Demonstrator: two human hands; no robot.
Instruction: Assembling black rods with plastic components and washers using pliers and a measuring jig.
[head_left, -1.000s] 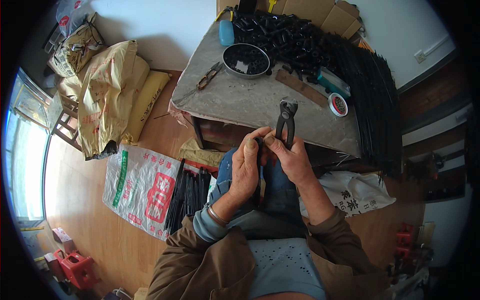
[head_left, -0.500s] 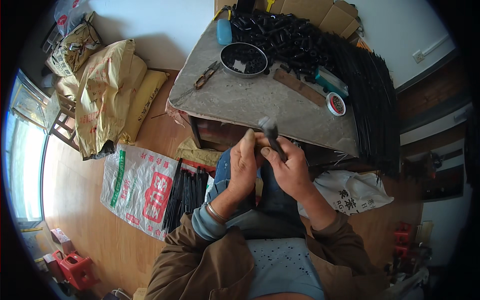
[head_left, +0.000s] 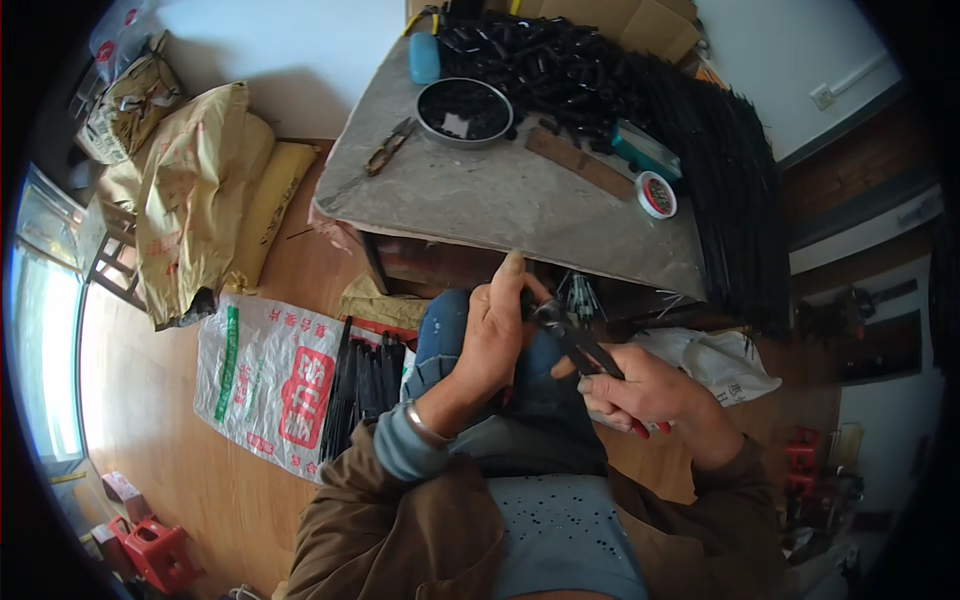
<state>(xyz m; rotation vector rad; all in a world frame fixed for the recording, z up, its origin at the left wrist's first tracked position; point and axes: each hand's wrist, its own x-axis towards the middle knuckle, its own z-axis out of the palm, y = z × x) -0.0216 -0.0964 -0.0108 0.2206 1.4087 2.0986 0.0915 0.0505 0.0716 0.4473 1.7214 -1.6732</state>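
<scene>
While the right hand (head_left: pixel 642 385) grips pincers (head_left: pixel 570 333), the left hand (head_left: pixel 491 332) extends its thumb, its hold unclear.

Daylit room with white walls (head_left: pixel 300 75) and a wood-plank floor (head_left: pixel 165 400).
Bright light pours through a tall window (head_left: pixel 55 330) at the far left, whitening the boards beside it (the fisheye bends its frame into a curve). A grey-topped table (head_left: pixel 400 195) on dark legs stands against the back wall; a brown wooden chair (head_left: pixel 115 265) is at left, a red plastic stool (head_left: pixel 158 553) sits lower left, and a white power socket (head_left: pixel 822 97) is fixed on the right-hand wall.
</scene>
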